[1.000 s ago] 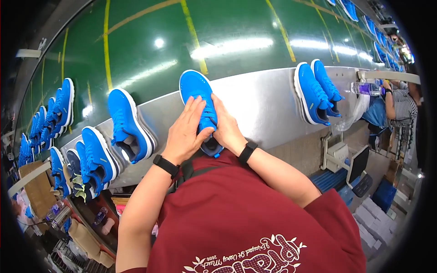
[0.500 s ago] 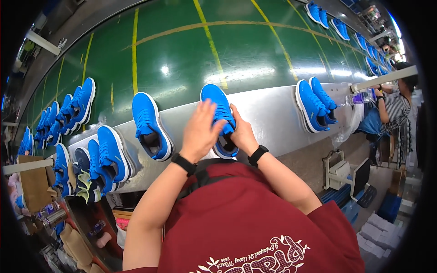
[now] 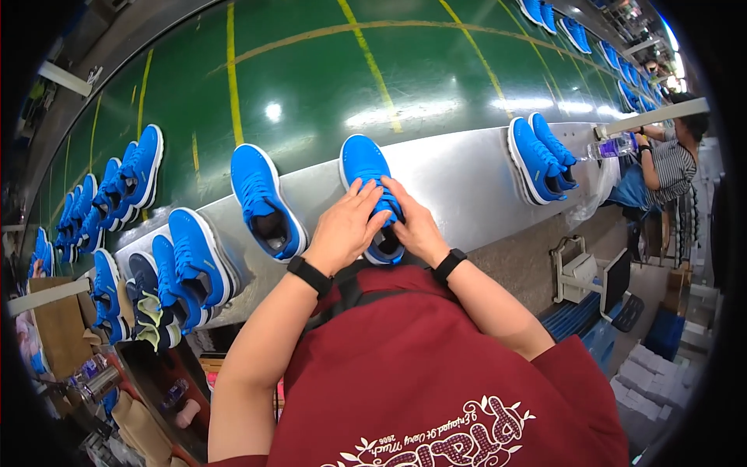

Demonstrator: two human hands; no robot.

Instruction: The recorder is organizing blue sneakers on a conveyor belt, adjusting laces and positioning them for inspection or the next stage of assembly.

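A blue sneaker (image 3: pixel 364 158) with a white sole lies on the metal ledge (image 3: pixel 459 183) in front of me, toe pointing away. My left hand (image 3: pixel 341 227) grips it from the left, fingers bent over the laces and thumb near the tongue. From the other side my right hand (image 3: pixel 418 229) closes on the lacing, its fingertips meeting those of the left. Both hands hide most of the laces and part of the opening. Just left, untouched, is another blue sneaker (image 3: pixel 261 194).
Beyond the ledge runs a green surface (image 3: pixel 303 86) with yellow lines. Several blue sneakers (image 3: pixel 194 257) stand at left, beside a dark navy shoe (image 3: pixel 144 288). A pair of blue sneakers (image 3: pixel 537 159) sits to the right. Farther right, a person in stripes (image 3: pixel 673 167) works near a plastic bottle (image 3: pixel 611 148).
My left fingers have come down from an outstretched pose onto the laces. My right fingers have moved from the sneaker's side up over the lacing. The view has shifted slightly.
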